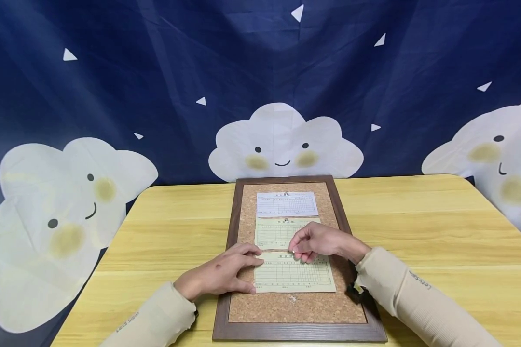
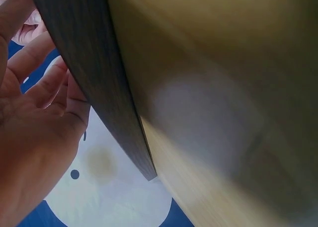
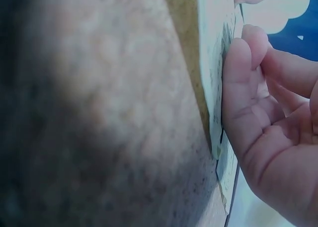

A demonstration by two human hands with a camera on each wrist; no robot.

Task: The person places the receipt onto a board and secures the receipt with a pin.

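A cork board (image 1: 252, 311) in a dark wooden frame (image 1: 299, 332) lies on the table. The lowest slip, a pale yellow printed form (image 1: 286, 277), has my left hand (image 1: 226, 270) at its left edge, fingers spread and resting there. My right hand (image 1: 319, 242) is over this form's top edge, with thumb and index finger pinching a small pale push pin (image 1: 293, 251) mostly hidden by the fingertips. Above are a second yellow form (image 1: 271, 236) and a white form (image 1: 286, 207), each with a pin at its top. In the right wrist view, the fingers (image 3: 241, 98) lie against the paper.
A clear pin (image 1: 293, 299) sits in the cork below the lowest form. The light wooden table (image 1: 165, 231) extends on both sides of the board. Behind it hangs a dark blue curtain (image 1: 178, 72) printed with white clouds.
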